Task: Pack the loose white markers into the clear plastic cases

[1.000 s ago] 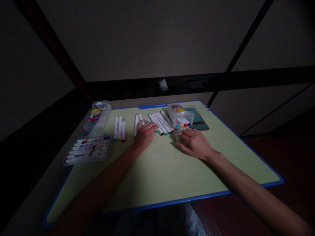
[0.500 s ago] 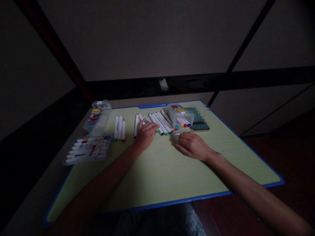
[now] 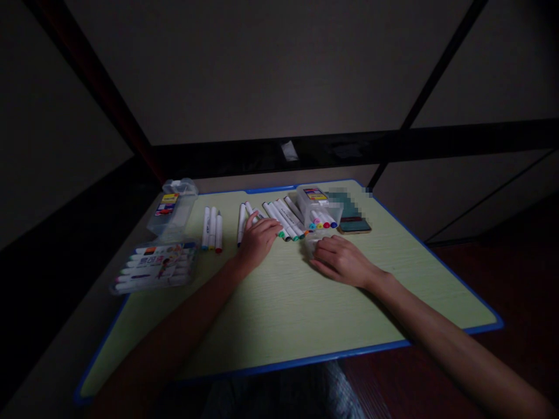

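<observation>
My left hand (image 3: pixel 258 240) lies over the row of white markers (image 3: pixel 286 220), its fingers stretched out to the right and touching their near ends. A marker (image 3: pixel 251 209) passes by its thumb. My right hand (image 3: pixel 343 259) has its fingers curled over the clear lid (image 3: pixel 311 240) of an open plastic marker case (image 3: pixel 309 205); the fingertips are partly hidden. Inside that case are several markers with coloured ends (image 3: pixel 325 223), lying toward its open mouth.
Three markers (image 3: pixel 212 230) lie side by side on the left of the pale green table (image 3: pixel 279 314). Beyond them stands an open clear case (image 3: pixel 170 210). A filled marker case (image 3: pixel 155 265) overhangs the left table edge. A phone (image 3: pixel 356 224) lies behind the right-hand case.
Both hands keep almost the same places. The right hand and the clear lid have shifted very slightly left; the markers look unmoved.
</observation>
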`<state>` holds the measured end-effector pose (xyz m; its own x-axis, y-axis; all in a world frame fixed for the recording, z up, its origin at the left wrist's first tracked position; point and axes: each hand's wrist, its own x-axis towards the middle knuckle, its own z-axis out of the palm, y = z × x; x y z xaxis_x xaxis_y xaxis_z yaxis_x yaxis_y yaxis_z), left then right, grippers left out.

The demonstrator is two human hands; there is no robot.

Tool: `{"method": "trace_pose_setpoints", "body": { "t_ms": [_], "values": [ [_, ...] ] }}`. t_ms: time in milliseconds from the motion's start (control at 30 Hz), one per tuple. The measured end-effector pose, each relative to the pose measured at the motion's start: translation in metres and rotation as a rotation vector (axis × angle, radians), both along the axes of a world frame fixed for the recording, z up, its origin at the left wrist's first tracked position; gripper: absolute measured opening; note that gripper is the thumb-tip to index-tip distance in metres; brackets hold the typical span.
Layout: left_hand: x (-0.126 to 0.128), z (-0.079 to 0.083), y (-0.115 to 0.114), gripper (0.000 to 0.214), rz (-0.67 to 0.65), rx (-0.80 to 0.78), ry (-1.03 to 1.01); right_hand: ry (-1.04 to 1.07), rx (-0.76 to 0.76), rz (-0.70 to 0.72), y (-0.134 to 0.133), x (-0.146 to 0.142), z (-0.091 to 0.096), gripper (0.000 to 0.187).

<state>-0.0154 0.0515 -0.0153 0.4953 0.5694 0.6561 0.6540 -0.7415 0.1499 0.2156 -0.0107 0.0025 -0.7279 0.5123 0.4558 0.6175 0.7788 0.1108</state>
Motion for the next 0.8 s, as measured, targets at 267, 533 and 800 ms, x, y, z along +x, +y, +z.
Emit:
{"method": "trace_pose_setpoints", "body": {
  "t_ms": [267, 533, 800],
  "values": [
    [0.001, 0.005, -0.006, 0.019, -0.060, 0.108, -0.044, -0.006, -0.004, -0.011, 0.000, 0.000, 0.000, 0.032],
    [0.000, 0.007, -0.009, 0.022, -0.055, 0.153, -0.037, 0.015, -0.005, -0.010, 0.000, 0.000, -0.001, 0.033],
    [0.001, 0.007, -0.012, 0.020, -0.061, 0.274, -0.060, 0.024, 0.015, -0.023, -0.002, -0.001, 0.002, 0.033]
  ]
}}
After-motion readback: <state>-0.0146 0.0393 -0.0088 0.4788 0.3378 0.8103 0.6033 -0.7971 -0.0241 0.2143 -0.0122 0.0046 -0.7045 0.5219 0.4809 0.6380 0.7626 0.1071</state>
